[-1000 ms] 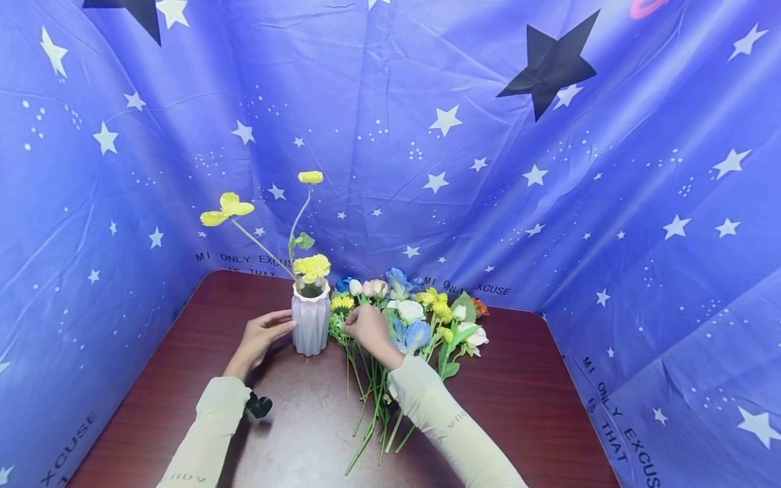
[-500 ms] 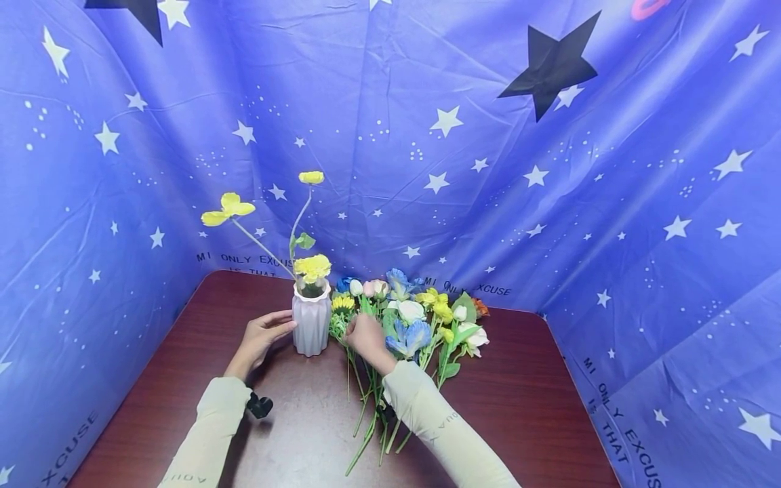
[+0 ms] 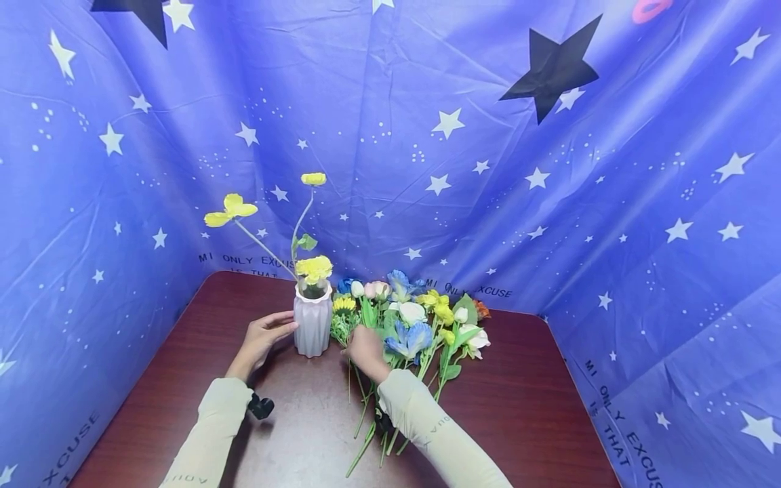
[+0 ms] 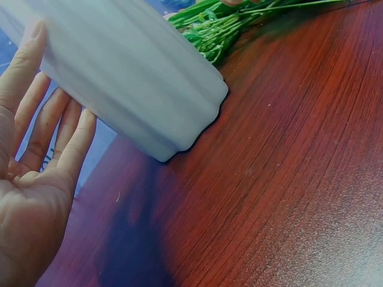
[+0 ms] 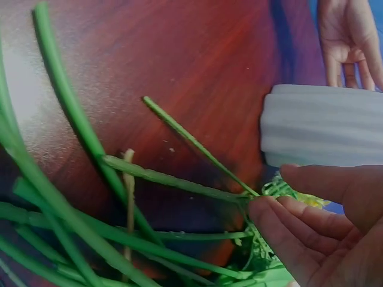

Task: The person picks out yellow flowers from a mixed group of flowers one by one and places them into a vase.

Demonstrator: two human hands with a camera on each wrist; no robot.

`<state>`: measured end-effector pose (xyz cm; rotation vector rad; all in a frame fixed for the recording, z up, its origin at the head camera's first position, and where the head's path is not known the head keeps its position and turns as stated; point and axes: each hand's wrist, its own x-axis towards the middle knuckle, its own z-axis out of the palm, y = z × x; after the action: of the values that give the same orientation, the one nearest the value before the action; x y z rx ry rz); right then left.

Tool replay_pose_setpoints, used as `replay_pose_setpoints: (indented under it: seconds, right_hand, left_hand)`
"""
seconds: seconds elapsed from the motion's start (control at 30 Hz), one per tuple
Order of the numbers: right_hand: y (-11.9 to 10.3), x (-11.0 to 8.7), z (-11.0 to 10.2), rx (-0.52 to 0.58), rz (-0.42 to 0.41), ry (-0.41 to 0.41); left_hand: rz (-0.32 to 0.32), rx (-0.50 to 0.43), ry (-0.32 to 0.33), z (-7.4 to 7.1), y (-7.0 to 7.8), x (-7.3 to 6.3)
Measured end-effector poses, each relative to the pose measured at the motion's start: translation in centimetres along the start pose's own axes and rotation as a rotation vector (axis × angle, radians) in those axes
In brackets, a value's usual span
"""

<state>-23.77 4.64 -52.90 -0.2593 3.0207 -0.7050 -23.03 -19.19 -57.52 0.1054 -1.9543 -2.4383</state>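
A fluted pale lilac vase (image 3: 313, 329) stands upright on the table, holding several yellow flowers (image 3: 314, 269). From its left side my left hand (image 3: 262, 341) touches it; in the left wrist view the fingers (image 4: 78, 146) are extended against its wall, thumb uppermost. To the right of the vase, my right hand (image 3: 367, 354) is low over the stems below a small sunflower (image 3: 344, 304). In the right wrist view its fingertips are right at a thin green stem (image 5: 191, 140), and leafy green shows between thumb and fingers; I cannot tell whether they grip it.
Blue, white, pink and yellow artificial flowers lie in a pile, including a blue bloom (image 3: 409, 340) and a white rose (image 3: 410, 312). Their stems (image 3: 361, 451) point toward the front of the wooden table (image 3: 293, 434). A blue star-patterned curtain (image 3: 390, 135) encloses the back and sides.
My right hand has moved down from near the sunflower to the stems below it, uncovering more of the blue bloom. The left hand and vase have stayed in place.
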Motion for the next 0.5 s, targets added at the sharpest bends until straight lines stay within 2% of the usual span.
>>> replay_pose_setpoints:
  seconds: [0.13, 0.27, 0.5]
  right_hand:
    - [0.0, 0.0, 0.5, -0.006, 0.052, -0.012]
    - [-0.1, 0.3, 0.9, -0.057, 0.077, 0.002]
    - [-0.2, 0.4, 1.6, -0.113, 0.092, 0.038]
  left_hand:
    - [0.001, 0.003, -0.002, 0.0, 0.0, 0.0]
    - [-0.004, 0.01, -0.003, -0.1, 0.1, 0.0]
    - [0.006, 0.007, -0.005, 0.0, 0.1, -0.1]
